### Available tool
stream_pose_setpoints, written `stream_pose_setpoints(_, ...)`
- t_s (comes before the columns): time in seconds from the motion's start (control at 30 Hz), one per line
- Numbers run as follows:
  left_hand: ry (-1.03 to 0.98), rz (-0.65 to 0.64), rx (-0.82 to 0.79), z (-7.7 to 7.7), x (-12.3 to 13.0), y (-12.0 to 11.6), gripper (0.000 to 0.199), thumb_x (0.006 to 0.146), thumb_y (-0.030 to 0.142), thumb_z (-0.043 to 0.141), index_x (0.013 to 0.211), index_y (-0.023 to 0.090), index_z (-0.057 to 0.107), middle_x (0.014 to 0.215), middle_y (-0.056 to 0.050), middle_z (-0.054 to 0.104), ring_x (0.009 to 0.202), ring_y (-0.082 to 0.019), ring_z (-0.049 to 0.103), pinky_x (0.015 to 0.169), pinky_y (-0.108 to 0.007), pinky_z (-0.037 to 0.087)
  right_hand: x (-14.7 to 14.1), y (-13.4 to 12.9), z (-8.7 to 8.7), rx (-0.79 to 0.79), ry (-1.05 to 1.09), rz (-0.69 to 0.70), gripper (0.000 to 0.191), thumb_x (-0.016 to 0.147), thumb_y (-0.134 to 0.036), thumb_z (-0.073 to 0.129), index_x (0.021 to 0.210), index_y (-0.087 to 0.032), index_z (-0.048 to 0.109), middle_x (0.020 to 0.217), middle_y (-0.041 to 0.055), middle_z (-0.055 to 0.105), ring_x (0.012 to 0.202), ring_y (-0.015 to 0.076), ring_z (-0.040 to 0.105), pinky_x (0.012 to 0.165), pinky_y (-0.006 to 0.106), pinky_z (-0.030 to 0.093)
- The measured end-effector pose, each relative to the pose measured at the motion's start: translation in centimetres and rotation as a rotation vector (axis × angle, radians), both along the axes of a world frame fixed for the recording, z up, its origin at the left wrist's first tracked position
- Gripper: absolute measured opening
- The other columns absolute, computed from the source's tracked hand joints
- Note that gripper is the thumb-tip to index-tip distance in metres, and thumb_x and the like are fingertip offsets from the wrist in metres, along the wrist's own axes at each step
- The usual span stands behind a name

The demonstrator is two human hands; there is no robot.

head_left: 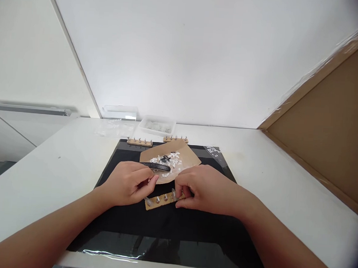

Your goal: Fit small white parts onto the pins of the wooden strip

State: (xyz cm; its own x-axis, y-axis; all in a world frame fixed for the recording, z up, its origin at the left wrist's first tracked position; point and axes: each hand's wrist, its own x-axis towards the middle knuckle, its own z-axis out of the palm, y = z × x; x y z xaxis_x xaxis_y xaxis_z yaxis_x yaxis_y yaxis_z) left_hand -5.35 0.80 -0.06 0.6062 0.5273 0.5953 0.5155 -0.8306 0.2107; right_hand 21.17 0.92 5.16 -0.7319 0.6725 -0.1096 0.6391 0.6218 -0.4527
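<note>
A narrow wooden strip (161, 200) with a row of small metal posts lies at a slant on the black mat. Small translucent pieces stand at some of the posts. My right hand (198, 187) is closed around the strip's right end, with thumb and fingers hiding it. My left hand (131, 182) is closed just above the left end, thumb and forefinger pinched together; what they hold, if anything, is hidden. Beyond the left fingers, a black curved handle-like object (159, 166) lies over a sheet of brown paper (191, 156), which carries loose white scraps (174, 159).
Two similar wooden strips with posts, one at the back left (139, 142) and another (175, 140), lie behind the paper. A clear plastic tub (157, 125) stands farther back. White bits (213, 151) lie on the black mat (162, 229). A cardboard panel (326, 129) flanks the right side.
</note>
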Motion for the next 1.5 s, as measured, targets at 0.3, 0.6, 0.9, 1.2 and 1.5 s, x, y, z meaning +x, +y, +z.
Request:
stream_pose_setpoints(0.3,0.012,0.013,0.01,-0.2,-0.1,0.0,0.031,0.102,0.019,0.057,0.072,0.02,0.049,0.06,0.004,0.047,0.053,-0.012,0.04,0.054,-0.031,0.027,1.9,1.8,-0.1,0.224,0.155,-0.081,0.035,0.101,-0.048,0.065,0.078,-0.023,0.07,0.074,-0.0023,0.072,0.066,0.0137,0.062,0.062,0.028,0.039)
stream_pose_setpoints(0.6,-0.01,0.082,-0.072,-0.1,-0.3,0.0,0.018,0.106,0.021,0.051,0.091,0.019,0.06,0.071,0.001,0.065,0.061,-0.013,0.057,0.06,-0.027,0.04,6.2,6.3,-2.2,0.817,0.374,-0.602,0.023,0.102,-0.029,0.058,0.12,-0.025,0.073,0.11,0.005,0.079,0.092,0.0233,0.074,0.072,0.034,0.053)
stream_pose_setpoints(0.9,-0.023,0.082,-0.098,-0.2,-0.4,0.0,0.007,0.102,0.02,0.055,0.1,0.02,0.061,0.079,0.0,0.067,0.065,-0.013,0.059,0.061,-0.026,0.042,10.1,9.3,-4.7,0.677,0.283,-1.04,0.023,0.094,-0.045,0.068,0.106,-0.026,0.073,0.09,0.0021,0.081,0.083,0.0247,0.073,0.068,0.034,0.044)
stream_pose_setpoints(1.2,-0.067,0.092,-0.163,-0.5,-0.5,-0.1,0.017,0.103,0.02,0.053,0.119,0.022,0.048,0.068,0.008,0.06,0.054,-0.013,0.057,0.057,-0.027,0.043,12.7,10.3,-5.7,0.522,0.107,-1.066,0.029,0.096,-0.027,0.049,0.105,-0.026,0.076,0.085,0.0031,0.081,0.08,0.0264,0.071,0.07,0.037,0.049)
stream_pose_setpoints(1.5,-0.099,0.088,-0.228,-0.5,-0.4,-0.1,0.027,0.102,0.017,0.052,0.122,0.022,0.035,0.069,0.009,0.053,0.059,-0.015,0.058,0.073,-0.035,0.051,12.4,10.7,-6.7,0.628,0.209,-0.865,0.055,0.084,-0.012,0.054,0.138,-0.016,0.064,0.149,0.0129,0.063,0.138,0.0321,0.058,0.112,0.048,0.048)
